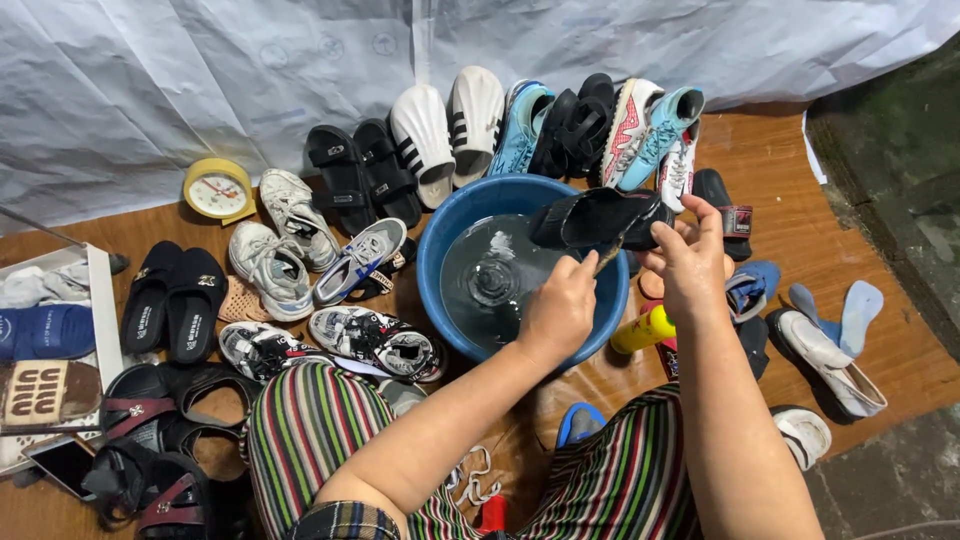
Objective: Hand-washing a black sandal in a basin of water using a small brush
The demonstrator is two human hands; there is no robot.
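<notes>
A blue basin [440,250] of water sits on the wooden floor in front of me. Over its right rim my right hand [690,260] holds a black sandal [598,218] level above the water. My left hand [560,305] is closed around a thin brush-like tool [610,254] whose tip touches the sandal's edge. My knees in striped trousers [310,420] frame the basin.
Many shoes ring the basin: black sandals [362,175], white slides [450,125], blue and white sports shoes [650,125] at the back, grey sneakers [275,240] on the left. A yellow clock [217,188], a yellow bottle [643,330] and insoles [850,310] lie nearby.
</notes>
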